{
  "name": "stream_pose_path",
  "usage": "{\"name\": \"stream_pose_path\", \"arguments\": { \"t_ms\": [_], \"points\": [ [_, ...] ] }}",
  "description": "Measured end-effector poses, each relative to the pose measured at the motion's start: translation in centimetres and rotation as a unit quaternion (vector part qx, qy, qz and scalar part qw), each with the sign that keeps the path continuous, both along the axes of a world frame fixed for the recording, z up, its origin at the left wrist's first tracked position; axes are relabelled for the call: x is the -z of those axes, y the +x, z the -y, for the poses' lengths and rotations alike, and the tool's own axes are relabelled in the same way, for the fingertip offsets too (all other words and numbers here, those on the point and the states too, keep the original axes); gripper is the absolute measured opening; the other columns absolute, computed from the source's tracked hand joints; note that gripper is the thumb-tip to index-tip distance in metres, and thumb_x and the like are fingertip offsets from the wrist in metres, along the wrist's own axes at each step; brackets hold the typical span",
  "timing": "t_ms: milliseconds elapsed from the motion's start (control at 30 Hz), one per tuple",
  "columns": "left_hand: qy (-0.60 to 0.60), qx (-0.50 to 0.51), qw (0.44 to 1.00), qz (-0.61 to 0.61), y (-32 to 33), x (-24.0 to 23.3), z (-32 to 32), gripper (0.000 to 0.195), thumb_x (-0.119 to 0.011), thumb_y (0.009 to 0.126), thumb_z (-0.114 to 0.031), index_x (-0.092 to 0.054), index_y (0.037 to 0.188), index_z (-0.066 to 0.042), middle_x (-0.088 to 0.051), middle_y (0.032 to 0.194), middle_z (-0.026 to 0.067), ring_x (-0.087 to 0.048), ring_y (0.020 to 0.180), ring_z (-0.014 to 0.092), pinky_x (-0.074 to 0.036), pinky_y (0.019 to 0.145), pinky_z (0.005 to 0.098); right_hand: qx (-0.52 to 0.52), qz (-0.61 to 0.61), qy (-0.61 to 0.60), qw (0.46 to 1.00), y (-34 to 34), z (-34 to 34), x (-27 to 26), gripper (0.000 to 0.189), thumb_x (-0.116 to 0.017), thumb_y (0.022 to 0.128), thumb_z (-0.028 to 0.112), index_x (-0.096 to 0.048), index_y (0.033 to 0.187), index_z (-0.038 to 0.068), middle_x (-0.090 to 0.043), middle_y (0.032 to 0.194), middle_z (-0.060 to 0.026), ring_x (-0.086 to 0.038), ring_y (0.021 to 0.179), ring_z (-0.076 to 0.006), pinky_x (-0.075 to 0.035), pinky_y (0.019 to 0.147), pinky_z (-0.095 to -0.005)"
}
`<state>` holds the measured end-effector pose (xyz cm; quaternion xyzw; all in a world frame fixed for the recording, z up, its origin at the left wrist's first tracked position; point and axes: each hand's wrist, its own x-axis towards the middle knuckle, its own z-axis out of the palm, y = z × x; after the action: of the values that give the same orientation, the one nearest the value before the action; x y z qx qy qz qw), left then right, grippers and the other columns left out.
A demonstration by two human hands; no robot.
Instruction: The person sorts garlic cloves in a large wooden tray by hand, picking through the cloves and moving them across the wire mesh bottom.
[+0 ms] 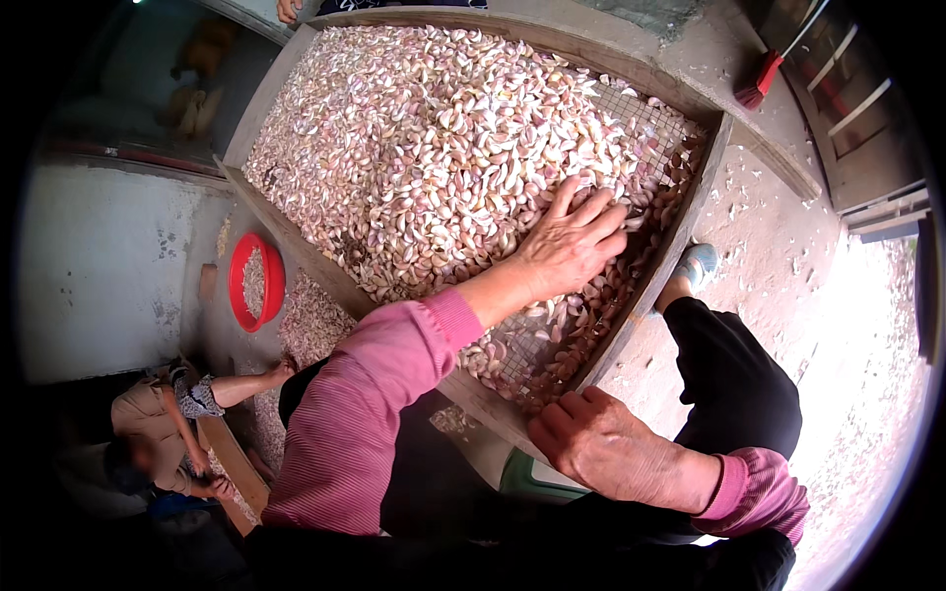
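A big wooden-framed tray (665,255) with a wire mesh bottom (521,354) lies before me, heaped with garlic cloves (443,148). My left hand (573,244) is on the cloves towards the right side, palm down, with its fingers apart; what is beneath the palm is hidden. At the near corner of the frame, my right hand (602,447) has its fingers curled over the wood. Mesh shows through the thinner cloves near this corner and at the far right.
A red basin (277,284) holding small pieces stands left of the tray. At lower left a person (151,436) sits by a wooden trough (236,473). Another person's hand (288,10) shows at the top. A red broom (761,81) and a green-edged stool (517,473) are nearby.
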<state>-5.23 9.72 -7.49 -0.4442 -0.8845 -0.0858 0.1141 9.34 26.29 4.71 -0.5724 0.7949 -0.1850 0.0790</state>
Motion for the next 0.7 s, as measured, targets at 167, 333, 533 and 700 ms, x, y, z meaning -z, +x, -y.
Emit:
{"name": "stream_pose_path", "arguments": {
  "t_ms": [167,333,533,700],
  "points": [
    [-0.128,-0.092,0.987,0.007,1.6,-2.0,11.2,0.034,-0.077,0.084,-0.029,-0.061,0.114,-0.022,-0.046,0.149,0.0085,-0.038,0.143,0.028,-0.021,0.118,0.0616,0.029,0.016,0.017,0.999,0.1,-1.6,0.0,0.013,-0.064,0.076,0.015,-0.065,0.085,0.006,-0.058,0.08,-0.0045,-0.06,0.076,-0.0179,-0.046,0.067,-0.0289],
    [-0.117,-0.154,0.979,0.07,4.0,-6.5,14.4,0.042,-0.074,0.084,-0.029,-0.066,0.123,-0.015,-0.041,0.155,0.016,-0.036,0.143,0.037,-0.021,0.114,0.0628,0.033,0.023,0.039,0.998,0.9,-2.7,-0.6,0.012,-0.064,0.076,0.014,-0.066,0.084,0.005,-0.058,0.076,-0.0032,-0.061,0.075,-0.0178,-0.045,0.065,-0.0292],
    [0.034,-0.081,0.996,-0.012,-0.5,-3.7,3.0,0.026,-0.074,0.082,-0.023,-0.072,0.105,-0.011,-0.052,0.142,0.0135,-0.044,0.136,0.033,-0.02,0.117,0.0585,0.027,0.056,0.017,0.998,0.5,-3.2,-1.5,0.012,-0.064,0.078,0.016,-0.067,0.084,0.006,-0.06,0.078,-0.0038,-0.062,0.076,-0.0181,-0.044,0.064,-0.0293],
    [0.003,-0.015,0.999,-0.042,-6.1,-0.4,-7.2,0.021,-0.064,0.085,-0.015,-0.07,0.104,-0.009,-0.052,0.139,0.0159,-0.044,0.136,0.033,-0.018,0.114,0.0679,0.016,0.06,0.062,0.996,-0.7,-3.7,-2.6,0.017,-0.065,0.077,0.018,-0.061,0.088,0.005,-0.057,0.077,-0.0027,-0.059,0.074,-0.0169,-0.045,0.066,-0.029]
  ]
}}
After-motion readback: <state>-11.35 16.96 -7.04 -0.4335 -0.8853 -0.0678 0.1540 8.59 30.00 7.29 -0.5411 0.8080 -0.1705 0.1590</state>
